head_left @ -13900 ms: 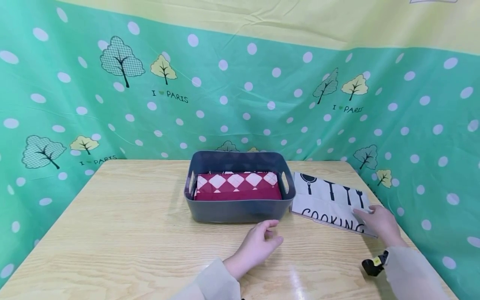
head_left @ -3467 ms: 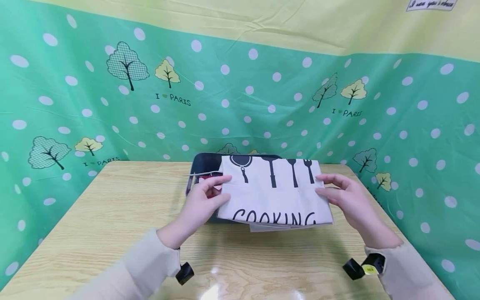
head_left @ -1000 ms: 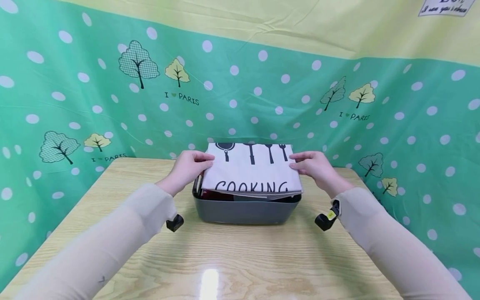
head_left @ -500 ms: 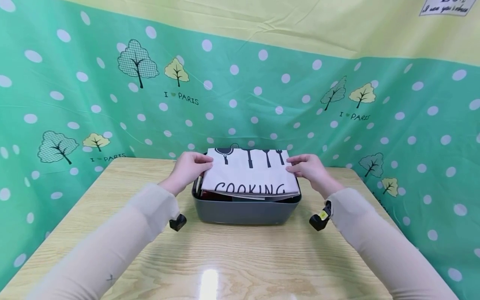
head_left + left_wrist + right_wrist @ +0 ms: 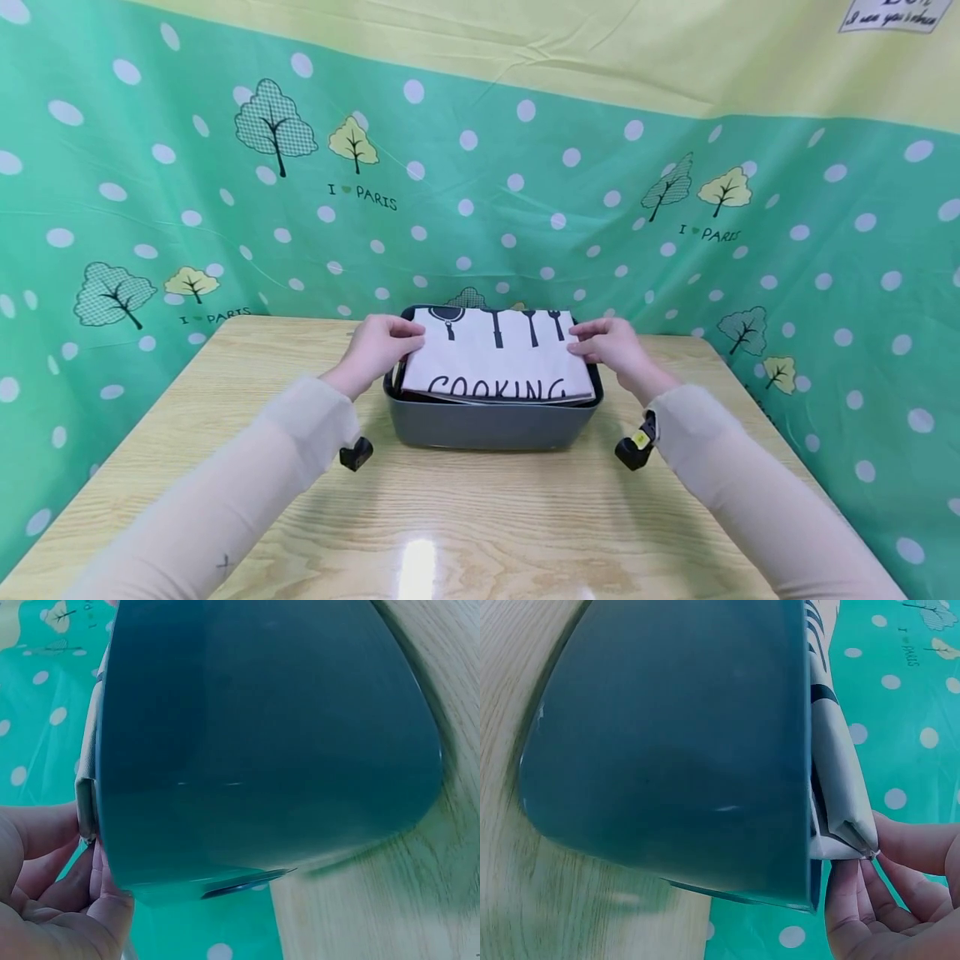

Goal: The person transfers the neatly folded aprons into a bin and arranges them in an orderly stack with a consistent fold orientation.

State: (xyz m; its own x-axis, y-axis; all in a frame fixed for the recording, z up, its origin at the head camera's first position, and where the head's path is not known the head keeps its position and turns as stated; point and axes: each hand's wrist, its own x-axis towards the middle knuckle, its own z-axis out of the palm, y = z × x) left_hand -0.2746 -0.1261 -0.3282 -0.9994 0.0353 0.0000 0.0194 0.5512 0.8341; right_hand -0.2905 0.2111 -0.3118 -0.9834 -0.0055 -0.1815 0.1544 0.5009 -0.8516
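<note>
A folded white cloth (image 5: 498, 360) printed with black utensils and the word COOKING lies level at the mouth of a dark grey plastic basket (image 5: 491, 425). My left hand (image 5: 375, 348) pinches its left edge between thumb and fingers. On the opposite side, my right hand (image 5: 613, 348) pinches the right edge. The right wrist view shows the folded layers of the cloth (image 5: 844, 772) just above the basket rim, caught at the corner by thumb and fingers. In the left wrist view, a sliver of cloth (image 5: 88, 765) shows beyond the basket wall. The cloth hides the basket's contents.
The basket stands on a light wooden table (image 5: 480, 517). Behind and beside the table hangs a green polka-dot curtain (image 5: 517, 208). Small black wrist cameras, one of them the left camera (image 5: 356, 452), hang below both cuffs.
Earlier the cloth lay right of the basket, then both hands carried it over. In the last second, cloth and hands have lowered into the basket's mouth, covering the red diamond-patterned cloth inside.
</note>
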